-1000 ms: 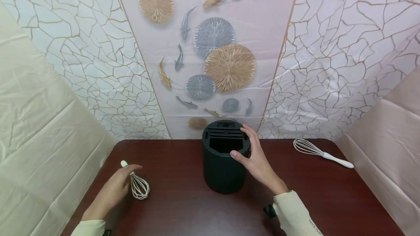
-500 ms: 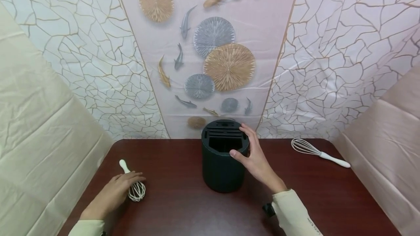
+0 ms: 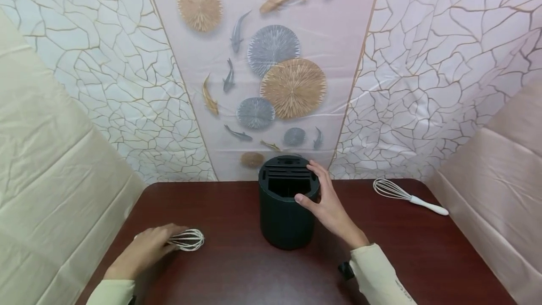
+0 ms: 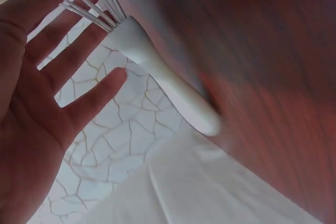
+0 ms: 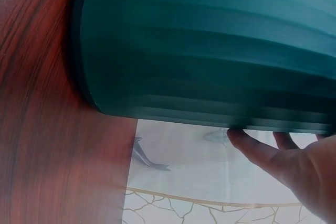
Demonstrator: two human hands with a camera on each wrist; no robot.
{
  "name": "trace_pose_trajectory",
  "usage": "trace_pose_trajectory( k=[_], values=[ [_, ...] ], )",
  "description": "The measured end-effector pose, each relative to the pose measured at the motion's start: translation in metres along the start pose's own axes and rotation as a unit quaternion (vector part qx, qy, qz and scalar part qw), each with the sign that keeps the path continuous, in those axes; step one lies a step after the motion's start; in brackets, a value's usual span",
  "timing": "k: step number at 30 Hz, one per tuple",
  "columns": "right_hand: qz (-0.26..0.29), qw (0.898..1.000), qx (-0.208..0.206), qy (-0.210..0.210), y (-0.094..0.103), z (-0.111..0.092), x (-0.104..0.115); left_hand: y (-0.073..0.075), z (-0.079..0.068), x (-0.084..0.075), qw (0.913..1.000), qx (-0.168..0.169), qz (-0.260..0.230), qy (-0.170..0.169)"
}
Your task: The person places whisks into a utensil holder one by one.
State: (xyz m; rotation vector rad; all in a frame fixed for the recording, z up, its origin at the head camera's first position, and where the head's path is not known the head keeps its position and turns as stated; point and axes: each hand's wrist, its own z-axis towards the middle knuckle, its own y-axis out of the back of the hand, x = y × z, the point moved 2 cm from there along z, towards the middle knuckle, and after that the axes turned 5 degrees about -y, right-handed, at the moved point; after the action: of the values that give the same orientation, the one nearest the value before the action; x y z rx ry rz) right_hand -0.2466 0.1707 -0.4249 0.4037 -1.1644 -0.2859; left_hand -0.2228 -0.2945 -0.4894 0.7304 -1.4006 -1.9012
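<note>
Balloon whisk (image 3: 188, 240) with a white handle is sitting in the left hand (image 3: 146, 248), over the left part of the reddish-brown table (image 3: 228, 274), its wire loops pointing toward the middle. Thumb and fingertips are pinching it at the wires, just beside the handle, while the lowest finger in the left wrist view is stretching out apart from the handle. Whether the whisk is touching the tabletop, I cannot tell.

Near the table's back edge, a dark green cylindrical utensil holder (image 3: 285, 222) is standing upright, its slotted top facing up. The right hand (image 3: 332, 213) is gripping its rim from the right side, the thumb pressing at the front and the other fingers reaching around behind. A second white-handled whisk (image 3: 411, 197) is lying at the table's far right, well apart from both hands.
</note>
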Motion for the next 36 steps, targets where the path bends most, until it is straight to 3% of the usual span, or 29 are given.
trace_pose_trajectory(
  k=[6,13,17,20,24,26,30,32,33,34,36],
  values=[
    [-0.001,1.0,-0.003,-0.001,-0.002,0.002,-0.002,-0.009,0.02,-0.003,0.9934,0.034,-0.065,0.089],
    [-0.002,1.0,-0.001,-0.001,-0.001,0.002,0.0,-0.02,0.037,-0.009,0.9812,0.045,-0.113,0.15],
    [-0.002,1.0,0.001,-0.002,-0.002,0.001,0.001,-0.026,0.042,-0.007,0.9694,0.04,-0.161,0.181],
    [-0.004,1.0,0.001,-0.005,-0.002,0.001,0.0,-0.032,0.044,-0.004,0.9545,0.033,-0.21,0.209],
    [-0.005,1.0,0.003,-0.002,-0.002,0.002,0.0,-0.04,0.046,-0.002,0.9215,0.037,-0.283,0.263],
    [-0.005,1.0,0.003,-0.001,-0.003,0.002,-0.001,-0.041,0.045,-0.003,0.9106,0.041,-0.299,0.282],
    [-0.006,1.0,0.004,-0.001,-0.004,0.002,-0.001,-0.035,0.041,-0.005,0.9228,0.035,-0.248,0.293],
    [-0.005,1.0,0.003,0.001,-0.004,0.002,-0.001,-0.031,0.036,-0.006,0.9211,0.038,-0.248,0.298],
    [-0.005,1.0,0.002,0.002,-0.004,0.002,-0.001,-0.03,0.034,-0.007,0.9173,0.041,-0.258,0.3],
    [-0.005,1.0,0.0,0.005,-0.003,0.002,-0.002,-0.028,0.032,-0.009,0.9079,0.047,-0.283,0.306],
    [-0.006,1.0,-0.003,0.009,-0.003,0.002,-0.002,-0.026,0.027,-0.012,0.8832,0.059,-0.341,0.316]
  ],
)
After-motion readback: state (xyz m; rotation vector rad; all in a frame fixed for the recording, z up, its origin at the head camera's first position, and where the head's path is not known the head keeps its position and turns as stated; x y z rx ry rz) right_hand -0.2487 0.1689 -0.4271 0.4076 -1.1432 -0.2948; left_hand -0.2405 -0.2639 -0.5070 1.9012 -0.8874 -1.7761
